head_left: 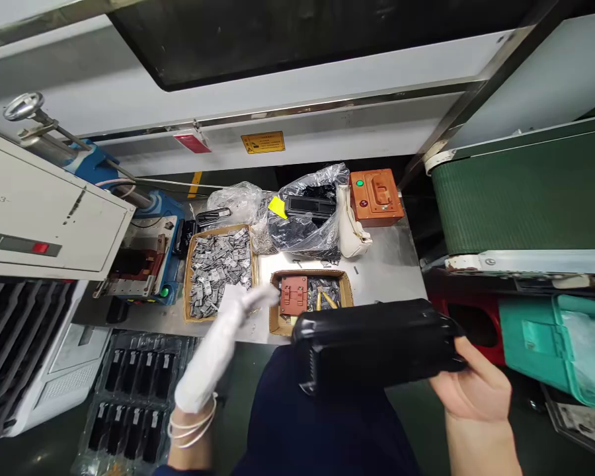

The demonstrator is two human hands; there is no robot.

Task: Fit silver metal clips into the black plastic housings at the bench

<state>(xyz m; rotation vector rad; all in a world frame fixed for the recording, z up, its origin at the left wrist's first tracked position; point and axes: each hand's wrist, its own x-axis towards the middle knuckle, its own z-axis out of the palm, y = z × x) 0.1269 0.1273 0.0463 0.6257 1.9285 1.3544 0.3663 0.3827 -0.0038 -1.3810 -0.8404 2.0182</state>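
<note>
My right hand (476, 383) grips the right end of a long, glossy black plastic casing (371, 344), held above my lap with its left end reaching past the small carton. My left hand (228, 330), in a white glove, stretches its fingers toward the left edge of that small carton (347, 287); motion blurs the fingertips, and nothing shows in them. Inside the carton are a reddish-brown fixture block (293, 295), yellow-handled pliers (326, 301) and dark small parts. Left of it, a larger carton (187, 291) holds a heap of grey metal clips (221, 268).
A blue hand press (166, 205) stands at the left. Behind the cartons sit a plastic bag of black parts (302, 231), a cream pouch (351, 231) and an orange control box (377, 195). Trays of black pieces (129, 396) lie lower left; a green conveyor (525, 192) is right.
</note>
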